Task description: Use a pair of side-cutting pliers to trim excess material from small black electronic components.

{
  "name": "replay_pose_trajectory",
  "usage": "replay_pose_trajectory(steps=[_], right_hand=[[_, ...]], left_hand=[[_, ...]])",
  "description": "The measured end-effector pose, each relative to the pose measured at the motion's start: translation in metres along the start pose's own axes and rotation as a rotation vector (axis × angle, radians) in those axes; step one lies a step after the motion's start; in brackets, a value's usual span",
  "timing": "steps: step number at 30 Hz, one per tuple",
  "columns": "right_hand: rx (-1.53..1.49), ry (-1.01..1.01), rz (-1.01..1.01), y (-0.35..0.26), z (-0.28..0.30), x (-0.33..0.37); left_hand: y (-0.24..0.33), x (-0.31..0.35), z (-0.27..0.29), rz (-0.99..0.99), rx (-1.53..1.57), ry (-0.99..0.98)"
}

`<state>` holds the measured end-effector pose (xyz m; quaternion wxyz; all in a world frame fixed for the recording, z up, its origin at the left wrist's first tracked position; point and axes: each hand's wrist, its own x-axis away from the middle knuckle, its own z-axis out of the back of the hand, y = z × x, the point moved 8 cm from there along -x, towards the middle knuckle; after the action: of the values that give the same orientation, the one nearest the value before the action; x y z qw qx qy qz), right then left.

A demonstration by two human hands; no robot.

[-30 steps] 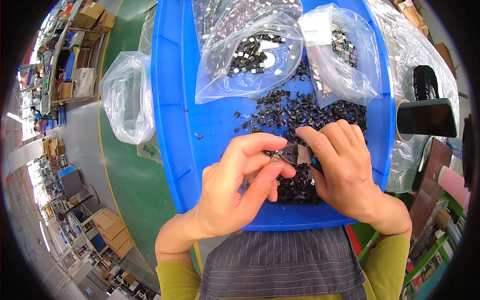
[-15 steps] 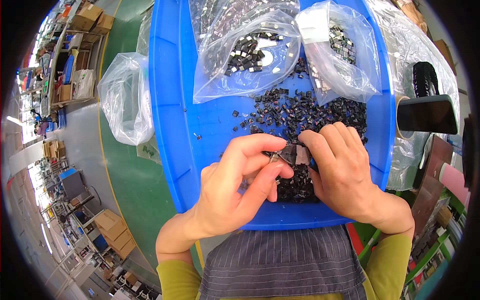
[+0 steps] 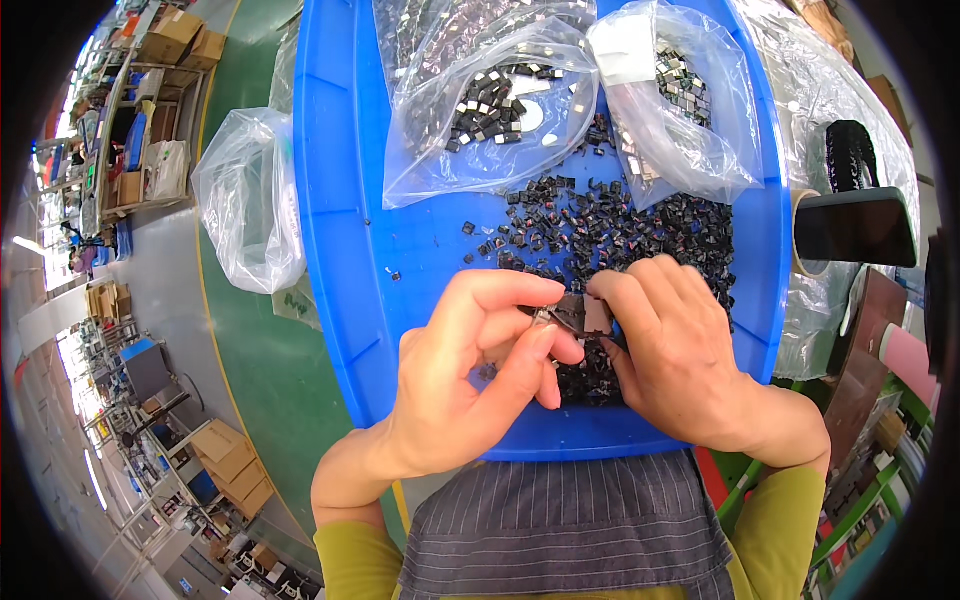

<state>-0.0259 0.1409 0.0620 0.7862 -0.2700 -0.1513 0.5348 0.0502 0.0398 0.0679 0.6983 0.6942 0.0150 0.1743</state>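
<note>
Over the near part of a blue plastic tray [image 3: 345,230], my left hand [image 3: 455,385] is closed in a pinch round a small silvery piece [image 3: 543,315] at the fingertips. My right hand [image 3: 680,350] grips a small dark flat piece with a brownish face [image 3: 597,315], its fingers curled over the right end. The two pieces meet or nearly meet between my hands; whether they are joined I cannot tell. Many small black parts [image 3: 560,225] lie loose in the tray, heaped beneath my hands and toward the right wall.
At the tray's far end lie a clear bag [image 3: 425,165] holding black-and-white pieces and a second clear bag [image 3: 735,160] with similar ones. An empty-looking clear bag [image 3: 250,220] hangs outside the left wall. A phone-like black device [image 3: 855,228] and a tape roll [image 3: 803,235] stand right of the tray.
My right hand has shifted slightly left and down, and its fingers have moved along the dark piece, showing more of its brownish face. My left hand keeps its pinch almost in place.
</note>
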Motion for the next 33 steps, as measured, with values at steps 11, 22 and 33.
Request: replay_pose_trajectory(steps=[11,22,33], right_hand=[[0.084,0.053,0.014,0.001,0.003,0.002],[0.001,0.065,0.032,-0.005,0.004,0.002],[-0.050,0.026,-0.008,-0.001,0.004,-0.001]], left_hand=[[0.001,-0.001,-0.001,-0.028,-0.025,-0.029],[0.001,0.000,0.000,-0.035,0.007,-0.016],[-0.003,-0.002,0.001,0.049,0.088,-0.011]])
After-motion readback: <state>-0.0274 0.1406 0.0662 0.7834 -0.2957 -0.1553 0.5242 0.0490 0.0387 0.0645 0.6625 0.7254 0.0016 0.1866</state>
